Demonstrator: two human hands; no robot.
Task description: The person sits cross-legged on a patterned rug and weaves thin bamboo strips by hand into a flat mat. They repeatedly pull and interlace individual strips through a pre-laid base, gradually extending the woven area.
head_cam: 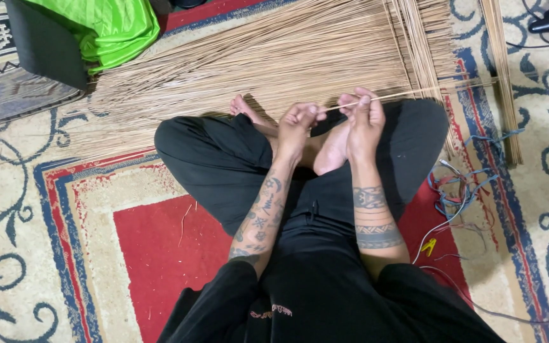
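Note:
I sit cross-legged in black trousers on a patterned carpet. My left hand (pixel 298 124) and my right hand (pixel 365 116) both pinch one thin tan stick (pixel 414 93) that runs from my fingers out to the right. The left hand grips its near end; the right hand closes around it a little farther along. A large fan of similar thin sticks (pixel 274 60) lies spread on the floor just beyond my bare feet (pixel 332 149).
A bright green bag (pixel 112 28) rests against a dark object at the top left. A bundle of straight sticks (pixel 503 76) lies at the right. Loose blue and white wires (pixel 462 190) trail by my right knee, black cables at the top right.

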